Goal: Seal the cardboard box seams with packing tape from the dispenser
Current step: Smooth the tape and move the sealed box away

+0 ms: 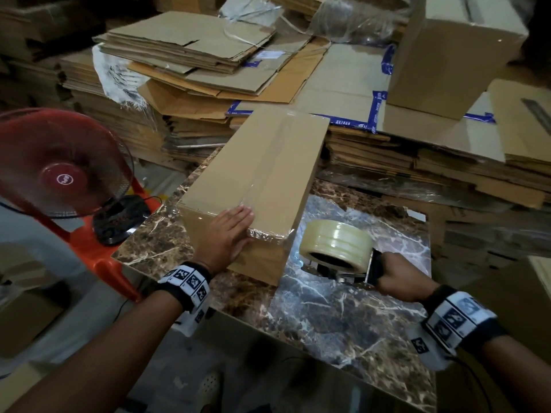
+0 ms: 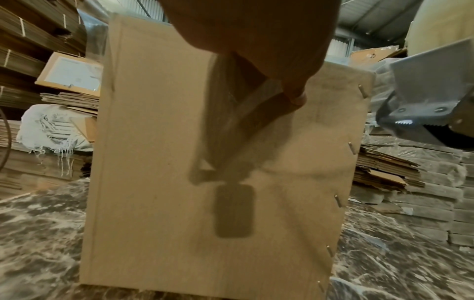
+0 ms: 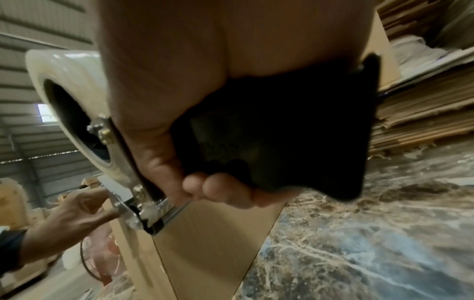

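A long cardboard box (image 1: 256,174) lies on the marble-patterned table (image 1: 343,317), with clear tape along its top seam and wrapped over its near end. My left hand (image 1: 226,236) lies flat on the near top edge, fingers straight, pressing the tape end; its thumb (image 2: 295,95) shows against the box's near face (image 2: 218,203). My right hand (image 1: 399,278) grips the black handle (image 3: 295,142) of the tape dispenser (image 1: 343,257), held just right of the box's near corner. The clear tape roll (image 1: 335,242) sits on it.
Stacks of flattened cardboard (image 1: 208,64) crowd the far side of the table, with assembled boxes (image 1: 453,55) at the back right. A red fan (image 1: 62,162) stands on an orange stool (image 1: 98,248) to the left. The table's near right part is bare marble.
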A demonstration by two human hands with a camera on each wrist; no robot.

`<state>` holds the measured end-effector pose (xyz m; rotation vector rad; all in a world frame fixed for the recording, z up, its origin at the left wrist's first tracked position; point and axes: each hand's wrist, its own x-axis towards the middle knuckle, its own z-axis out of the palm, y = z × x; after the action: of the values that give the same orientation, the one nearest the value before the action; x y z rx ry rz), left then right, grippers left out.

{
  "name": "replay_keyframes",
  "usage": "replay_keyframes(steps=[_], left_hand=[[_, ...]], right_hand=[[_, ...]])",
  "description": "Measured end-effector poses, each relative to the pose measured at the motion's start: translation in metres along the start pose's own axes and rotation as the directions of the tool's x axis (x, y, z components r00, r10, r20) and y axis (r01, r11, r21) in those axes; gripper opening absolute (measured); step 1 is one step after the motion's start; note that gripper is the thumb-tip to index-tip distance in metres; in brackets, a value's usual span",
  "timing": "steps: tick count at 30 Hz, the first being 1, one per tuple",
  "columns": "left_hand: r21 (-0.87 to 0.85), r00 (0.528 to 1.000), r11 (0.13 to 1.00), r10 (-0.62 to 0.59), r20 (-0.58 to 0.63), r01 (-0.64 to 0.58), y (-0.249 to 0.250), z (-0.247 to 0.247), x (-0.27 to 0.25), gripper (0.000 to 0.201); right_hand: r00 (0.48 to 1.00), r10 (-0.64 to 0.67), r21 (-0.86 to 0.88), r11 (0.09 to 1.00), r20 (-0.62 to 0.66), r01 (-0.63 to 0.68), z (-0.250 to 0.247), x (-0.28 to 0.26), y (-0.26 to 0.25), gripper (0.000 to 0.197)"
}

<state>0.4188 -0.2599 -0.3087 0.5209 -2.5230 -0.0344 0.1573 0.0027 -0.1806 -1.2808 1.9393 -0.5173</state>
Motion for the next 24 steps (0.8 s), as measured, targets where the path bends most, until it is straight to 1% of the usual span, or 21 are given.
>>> replay_keyframes(steps=[2,4,5,6,7,9,16,19,22,24], left_hand=[[0.001,1.000,1.000,0.004,-0.012,-0.004,0.000,0.002,-0.001,0.051],[0.010,1.000,1.000,0.005,-0.018,-0.005,0.000,0.002,-0.001,0.051],[0.013,1.000,1.000,0.002,-0.020,-0.002,0.000,0.002,-0.001,0.051],[0.014,1.000,1.000,-0.002,-0.019,0.003,0.001,0.001,-0.001,0.051],[0.013,1.000,1.000,-0.007,-0.017,0.007,0.001,0.001,-0.001,0.052],[0.012,1.000,1.000,-0.017,-0.007,0.017,0.001,0.001,0.000,0.052],[0.013,0.998,0.998,-0.059,0.032,0.058,0.003,0.000,0.000,0.054],[0.007,0.998,0.998,-0.059,0.037,0.059,0.003,-0.001,0.000,0.054],[0.007,0.997,0.998,-0.055,0.048,0.055,0.003,-0.001,0.001,0.053],[0.011,0.998,0.998,-0.054,0.040,0.054,0.003,-0.002,0.001,0.053]], right_hand=[[1.000,0.028,0.004,1.000,0.012,-0.028,0.009,0.014,0.011,0.020],[0.996,0.089,-0.004,0.996,0.015,-0.089,0.018,0.028,0.018,0.004],[0.993,0.118,-0.013,0.993,0.004,-0.118,0.021,0.036,0.021,0.017],[0.990,0.141,-0.029,0.990,0.005,-0.141,0.024,0.042,0.024,0.025],[0.986,0.167,-0.035,0.985,0.015,-0.167,0.026,0.049,0.027,0.025],[0.983,0.182,-0.042,0.982,0.019,-0.181,0.028,0.057,0.030,0.018],[0.970,0.244,0.096,0.965,0.007,-0.243,0.035,0.057,0.030,0.003],[0.966,0.257,0.112,0.961,-0.032,-0.252,0.040,0.058,0.029,0.005],[0.935,0.339,0.197,0.929,-0.101,-0.315,0.039,0.059,0.041,0.005],[0.915,0.393,0.227,0.903,-0.090,-0.365,0.041,0.059,0.054,0.005]])
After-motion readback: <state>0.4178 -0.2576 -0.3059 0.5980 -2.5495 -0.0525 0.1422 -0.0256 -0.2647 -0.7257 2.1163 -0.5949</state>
